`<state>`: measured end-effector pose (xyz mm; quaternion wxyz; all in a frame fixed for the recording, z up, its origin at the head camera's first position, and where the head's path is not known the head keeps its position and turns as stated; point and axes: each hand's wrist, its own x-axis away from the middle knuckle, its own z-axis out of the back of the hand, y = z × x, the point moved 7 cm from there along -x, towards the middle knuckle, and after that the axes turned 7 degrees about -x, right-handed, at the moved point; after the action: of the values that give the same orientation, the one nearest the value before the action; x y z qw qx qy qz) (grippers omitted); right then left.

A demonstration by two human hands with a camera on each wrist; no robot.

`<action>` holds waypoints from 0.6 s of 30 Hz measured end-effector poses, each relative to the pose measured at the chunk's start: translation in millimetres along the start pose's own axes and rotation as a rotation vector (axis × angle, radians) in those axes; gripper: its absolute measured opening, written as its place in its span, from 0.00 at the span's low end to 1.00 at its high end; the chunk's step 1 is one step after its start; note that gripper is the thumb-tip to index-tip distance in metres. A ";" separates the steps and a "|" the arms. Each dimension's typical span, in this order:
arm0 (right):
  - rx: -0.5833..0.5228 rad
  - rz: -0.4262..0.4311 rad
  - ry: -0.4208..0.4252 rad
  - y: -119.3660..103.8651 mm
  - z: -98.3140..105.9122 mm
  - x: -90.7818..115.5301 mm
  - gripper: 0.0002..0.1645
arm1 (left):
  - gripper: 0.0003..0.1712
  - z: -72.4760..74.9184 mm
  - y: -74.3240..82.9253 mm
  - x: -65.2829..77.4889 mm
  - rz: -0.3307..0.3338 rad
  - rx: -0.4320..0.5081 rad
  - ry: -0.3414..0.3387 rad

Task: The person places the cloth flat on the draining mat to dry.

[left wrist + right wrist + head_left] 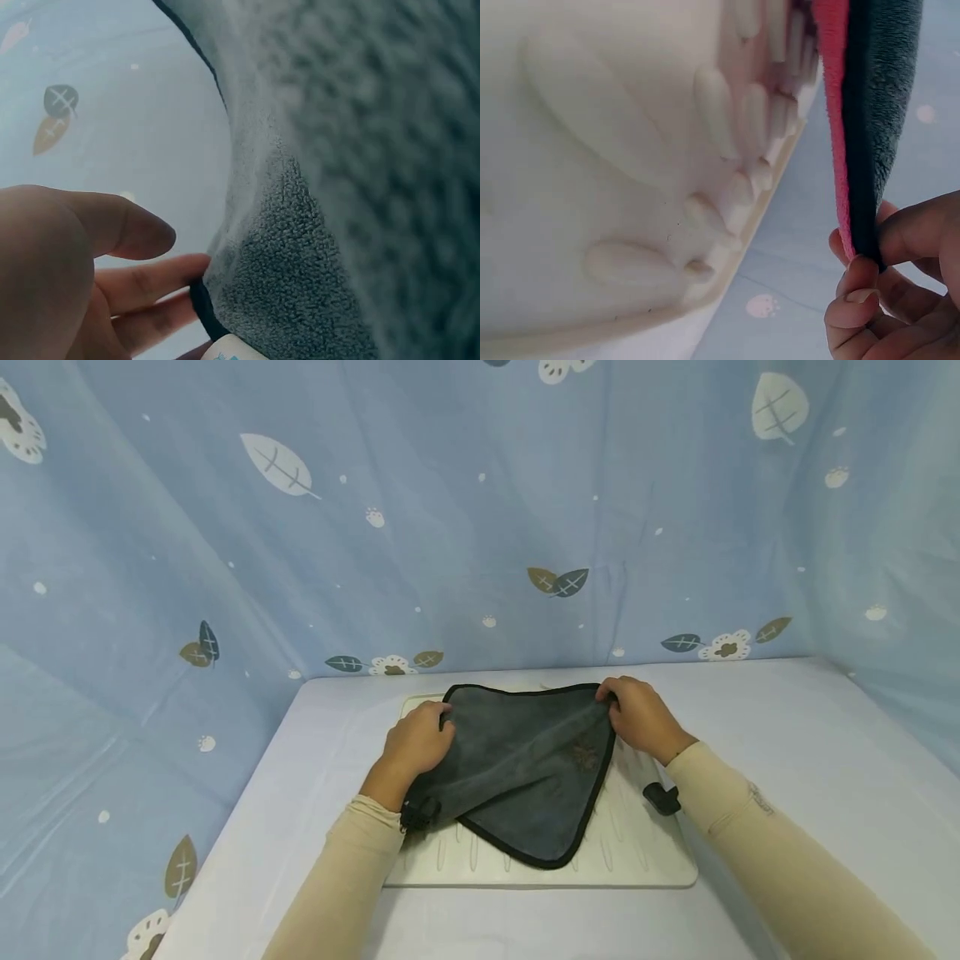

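A grey plush cleaning cloth [517,735] with black edging hangs over a cream ribbed mat [652,852], a diagonal fold across it. Its other face shows pink in the right wrist view. My right hand [641,714] pinches the upper right corner between thumb and fingers. At the cloth's left edge is my left hand [416,739]; in the left wrist view its nearly straight fingers [154,283] touch the black edging, while the thumb stands apart from the cloth. A small white piece with blue marks [232,349] shows by that edge.
The mat lies on a white-covered table [787,760]. Behind and to the left hangs a blue curtain [450,510] printed with leaves and flowers. Black wrist straps sit on both beige sleeves [750,802]. Raised oval ribs [592,105] cover the mat.
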<state>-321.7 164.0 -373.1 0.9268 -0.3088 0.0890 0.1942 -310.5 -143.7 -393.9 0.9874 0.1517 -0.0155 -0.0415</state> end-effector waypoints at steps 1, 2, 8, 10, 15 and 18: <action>0.007 -0.004 -0.007 0.8 -2.0 -2.4 0.15 | 0.25 -0.1 -1.7 -0.1 0.009 0.000 -0.006; 0.013 -0.006 -0.011 2.1 -4.0 -5.0 0.16 | 0.25 -0.5 -3.4 -0.3 0.017 -0.002 -0.012; 0.067 -0.023 -0.056 6.1 -15.5 -14.8 0.21 | 0.26 -2.9 -8.7 0.1 0.042 -0.025 -0.053; 0.092 -0.024 -0.086 7.1 -20.1 -16.5 0.21 | 0.26 -3.4 -9.6 0.4 0.042 -0.044 -0.067; 0.153 -0.025 -0.172 5.9 -29.9 -12.5 0.23 | 0.26 -3.5 -9.3 1.5 0.029 -0.085 -0.096; 0.183 -0.021 -0.194 -0.1 -32.8 -4.8 0.24 | 0.28 -2.8 -10.7 3.3 0.031 -0.121 -0.120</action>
<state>-327.5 142.6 -397.7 0.9573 -0.2037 0.0129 0.2045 -307.9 -153.3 -399.8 0.9926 0.0887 -0.0743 -0.0360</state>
